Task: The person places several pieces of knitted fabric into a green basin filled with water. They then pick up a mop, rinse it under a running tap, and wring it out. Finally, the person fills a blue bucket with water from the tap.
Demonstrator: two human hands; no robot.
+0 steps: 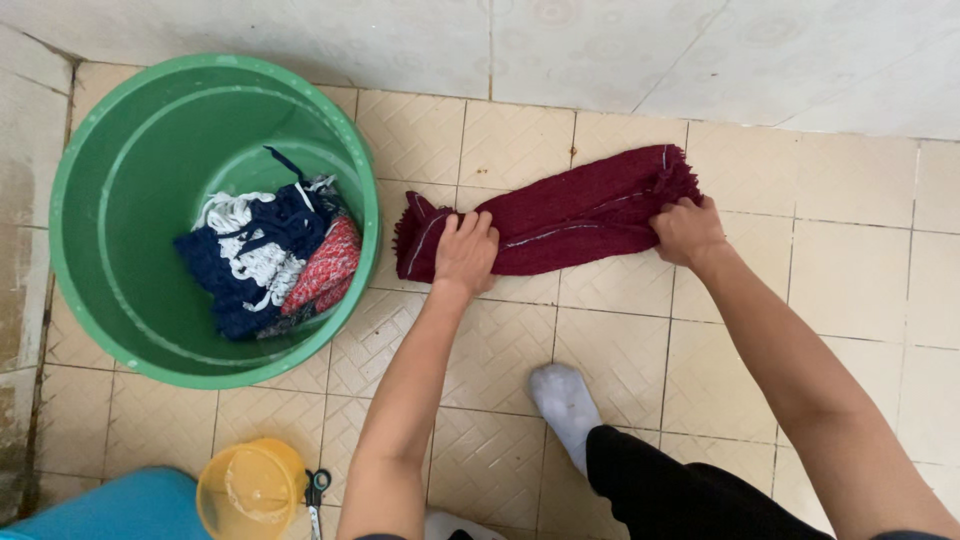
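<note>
Left hand (465,250) presses flat on the maroon cloth (560,215) to pin it, right hand (688,230) apparently bunching its far end on the floor (620,330).

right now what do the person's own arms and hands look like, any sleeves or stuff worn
Both arms are bare from the bottom edge of the picture to the fingers: no sleeves, gloves, watch, bracelets or rings show on the left hand or the right hand. Lower down, a dark trouser leg and a white sock are worn.
</note>
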